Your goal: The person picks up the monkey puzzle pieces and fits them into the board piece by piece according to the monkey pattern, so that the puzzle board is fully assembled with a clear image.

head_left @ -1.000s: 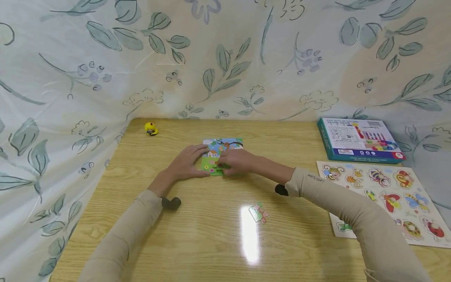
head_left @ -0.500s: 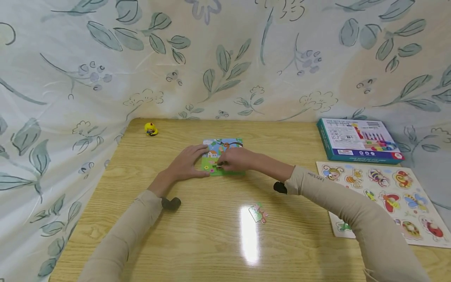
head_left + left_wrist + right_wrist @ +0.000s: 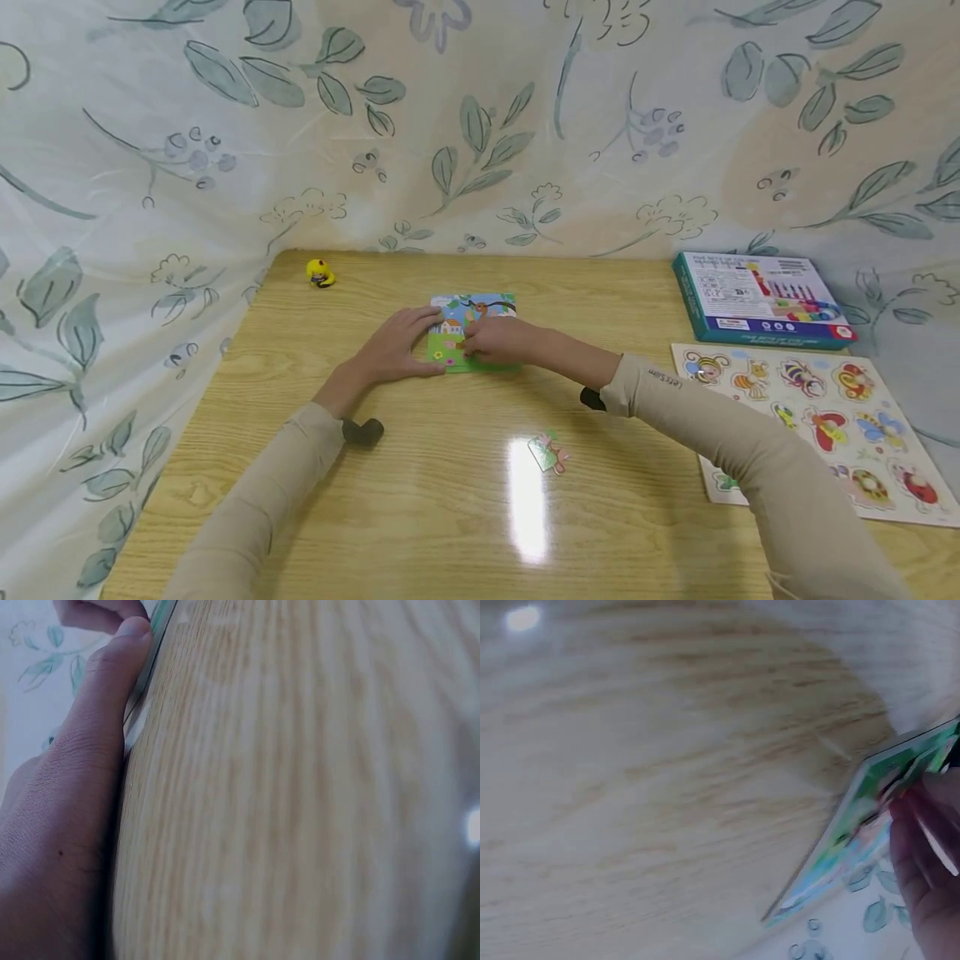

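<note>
A small jigsaw puzzle board [image 3: 452,327] with a house, bird and flowers printed on it lies flat on the wooden table. My left hand [image 3: 397,346] rests against its left side, fingers at the upper left and thumb along the lower left edge. In the left wrist view the thumb [image 3: 112,675] lies straight along the board's edge. Over the lower middle of the board, my right hand [image 3: 498,337] pinches a puzzle piece, mostly hidden by the fingers; the right wrist view shows thumb and fingertips together on the board [image 3: 844,825]. A loose puzzle piece [image 3: 549,452] lies nearer on the table.
A boxed bead set [image 3: 765,300] stands at the back right. In front of it is a wooden insect puzzle board [image 3: 802,383], partly under the right sleeve. A small yellow figurine [image 3: 320,273] sits back left. Floral cloth [image 3: 480,125] hangs behind the table.
My right fingers have shifted slightly over the lower middle of the board; the pale piece edge visible half a second ago is now hidden. The left hand and loose piece stay put.
</note>
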Tool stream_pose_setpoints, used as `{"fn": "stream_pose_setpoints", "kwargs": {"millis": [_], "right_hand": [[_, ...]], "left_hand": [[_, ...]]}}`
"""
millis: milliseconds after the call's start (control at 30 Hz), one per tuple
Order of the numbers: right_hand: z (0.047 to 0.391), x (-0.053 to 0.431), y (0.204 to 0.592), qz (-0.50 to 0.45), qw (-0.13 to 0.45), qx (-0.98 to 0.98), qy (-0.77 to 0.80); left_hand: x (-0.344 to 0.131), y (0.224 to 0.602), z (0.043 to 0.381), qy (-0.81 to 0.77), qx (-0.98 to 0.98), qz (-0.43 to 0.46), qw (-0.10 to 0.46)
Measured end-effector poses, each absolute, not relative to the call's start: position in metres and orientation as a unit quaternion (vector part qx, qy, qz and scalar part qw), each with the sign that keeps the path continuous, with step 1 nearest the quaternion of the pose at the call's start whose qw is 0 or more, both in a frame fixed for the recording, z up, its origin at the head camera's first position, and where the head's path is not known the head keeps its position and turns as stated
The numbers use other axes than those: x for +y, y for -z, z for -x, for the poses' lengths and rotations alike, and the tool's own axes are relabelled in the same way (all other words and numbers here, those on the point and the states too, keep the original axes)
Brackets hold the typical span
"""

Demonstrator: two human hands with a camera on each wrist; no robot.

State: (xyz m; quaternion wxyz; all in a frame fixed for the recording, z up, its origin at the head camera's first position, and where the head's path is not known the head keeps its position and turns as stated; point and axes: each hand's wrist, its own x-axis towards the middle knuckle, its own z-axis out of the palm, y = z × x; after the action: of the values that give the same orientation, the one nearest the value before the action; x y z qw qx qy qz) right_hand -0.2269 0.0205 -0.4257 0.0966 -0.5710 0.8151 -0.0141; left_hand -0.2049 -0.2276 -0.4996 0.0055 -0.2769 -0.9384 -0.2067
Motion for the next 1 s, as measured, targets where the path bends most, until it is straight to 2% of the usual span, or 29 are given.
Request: {"fn": "stream_pose_setpoints", "kwargs": {"millis": [200,367,500,733,1000], "right_hand": [[0.221,0.022,0.429,0.577,0.075,0.813,-0.01],[0.213,0.048,0.422,0.581,0.056,0.812,0.032],[0.186,0.08,0.422,0.565,0.052,0.82,0.08],[0.128,0.131,0.436,0.591,0.053,0.8,0.093],[0.111,0.152,0.44,0.579,0.059,0.809,0.087]], "left_hand": [[-0.226,0.503,0.204,0.208,-0.938,0.278,0.004],[-0.225,0.503,0.203,0.206,-0.939,0.277,0.005],[-0.226,0.503,0.203,0.203,-0.94,0.274,0.012],[-0.228,0.501,0.202,0.197,-0.941,0.276,0.009],[-0.227,0.502,0.202,0.19,-0.942,0.277,0.013]]}}
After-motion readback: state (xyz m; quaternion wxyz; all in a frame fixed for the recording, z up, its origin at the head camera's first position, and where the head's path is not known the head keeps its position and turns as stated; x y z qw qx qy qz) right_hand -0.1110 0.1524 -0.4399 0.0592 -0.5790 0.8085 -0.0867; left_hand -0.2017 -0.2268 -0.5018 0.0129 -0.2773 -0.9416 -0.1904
